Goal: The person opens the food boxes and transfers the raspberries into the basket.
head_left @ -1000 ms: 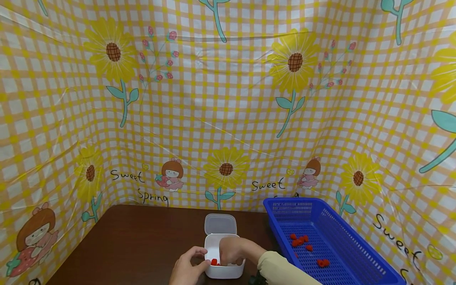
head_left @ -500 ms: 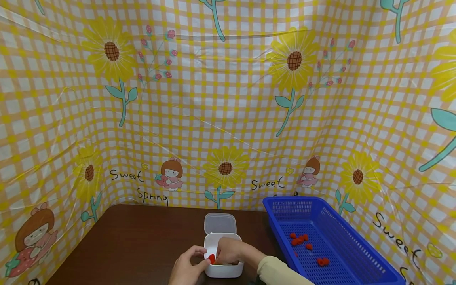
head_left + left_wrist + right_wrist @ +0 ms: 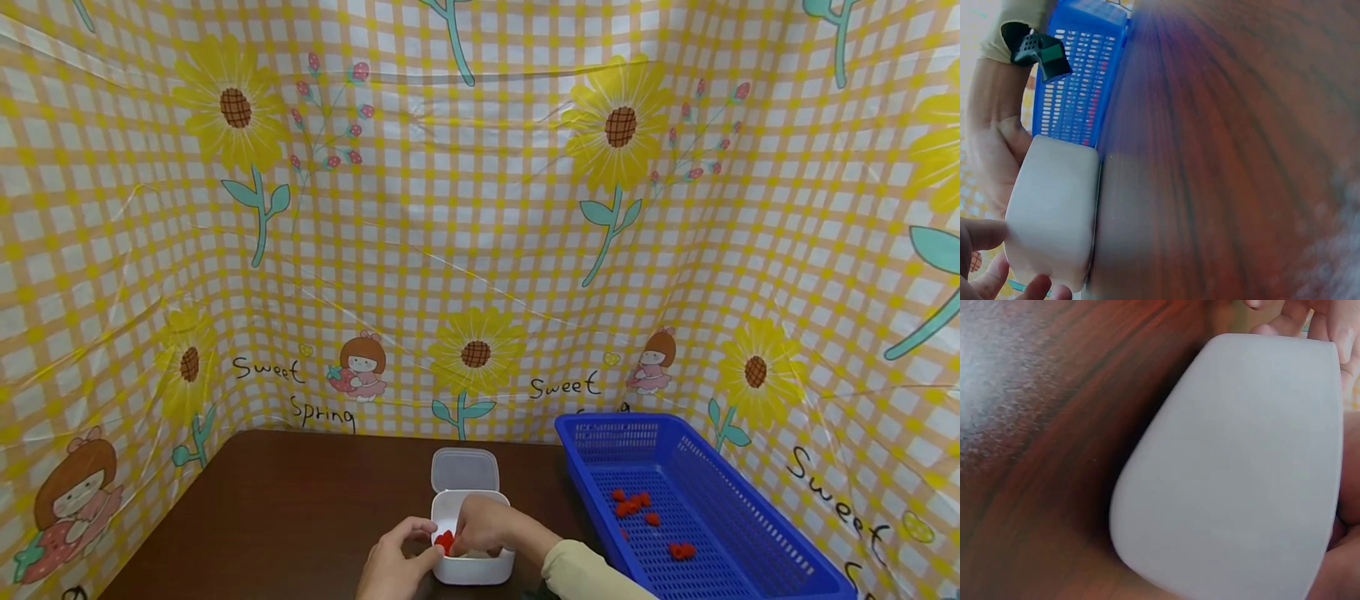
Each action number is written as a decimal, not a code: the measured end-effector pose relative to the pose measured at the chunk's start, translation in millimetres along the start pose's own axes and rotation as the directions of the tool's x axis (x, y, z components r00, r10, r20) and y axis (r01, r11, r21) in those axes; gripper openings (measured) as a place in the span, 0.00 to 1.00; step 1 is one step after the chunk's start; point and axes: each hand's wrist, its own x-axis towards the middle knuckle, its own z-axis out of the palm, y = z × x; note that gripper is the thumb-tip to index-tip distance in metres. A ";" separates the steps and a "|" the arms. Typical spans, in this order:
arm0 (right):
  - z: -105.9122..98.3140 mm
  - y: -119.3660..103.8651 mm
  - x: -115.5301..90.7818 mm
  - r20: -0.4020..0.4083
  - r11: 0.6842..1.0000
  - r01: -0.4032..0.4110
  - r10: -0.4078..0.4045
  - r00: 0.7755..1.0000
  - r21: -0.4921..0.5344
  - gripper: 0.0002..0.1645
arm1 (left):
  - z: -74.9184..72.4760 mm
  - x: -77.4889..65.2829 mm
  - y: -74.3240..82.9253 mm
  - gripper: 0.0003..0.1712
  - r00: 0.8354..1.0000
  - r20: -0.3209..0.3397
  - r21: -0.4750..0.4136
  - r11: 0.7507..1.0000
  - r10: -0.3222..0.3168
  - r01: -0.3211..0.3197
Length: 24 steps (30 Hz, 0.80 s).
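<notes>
A small white plastic box (image 3: 472, 571) stands on the table with its lid folded back. My left hand (image 3: 393, 560) holds it at the near left corner, thumb in front and fingers at the side. In the left wrist view, those fingers (image 3: 994, 275) touch the end and rim of the box. Bent down inside the box is my right hand (image 3: 483, 527), its fingertips by small red pieces (image 3: 444, 542) in the left part. The box wall hides those fingertips in both wrist views, so whether they pinch a piece is unclear.
A blue slotted basket (image 3: 720, 467) stands to the right of the box, with several small red pieces (image 3: 633, 504) scattered on its bottom. Beyond the box lies its translucent lid (image 3: 465, 471). Checked yellow cloth (image 3: 480, 208) walls in the dark wooden table (image 3: 315, 492) behind and at the sides.
My right hand has shifted slightly left within the box, and more red shows by its fingertips at the left wall. The left hand keeps its place on the corner.
</notes>
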 end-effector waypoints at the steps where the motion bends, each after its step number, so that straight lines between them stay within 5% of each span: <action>1: 0.5 0.3 0.0 -0.022 1.000 0.004 -0.004 1.000 0.006 0.18 | -0.2 0.0 0.3 0.15 1.000 -0.001 0.003 1.000 -0.001 0.001; 14: 14.6 6.6 2.6 -0.269 0.996 0.073 -0.055 0.961 0.056 0.08 | 0.4 -1.2 -0.3 0.14 1.000 -0.008 0.008 1.000 0.026 -0.026; 24: 21.1 6.2 9.0 -0.296 0.979 0.012 0.050 0.954 0.204 0.07 | 1.4 -1.7 -1.7 0.15 1.000 0.001 -0.013 1.000 0.028 -0.028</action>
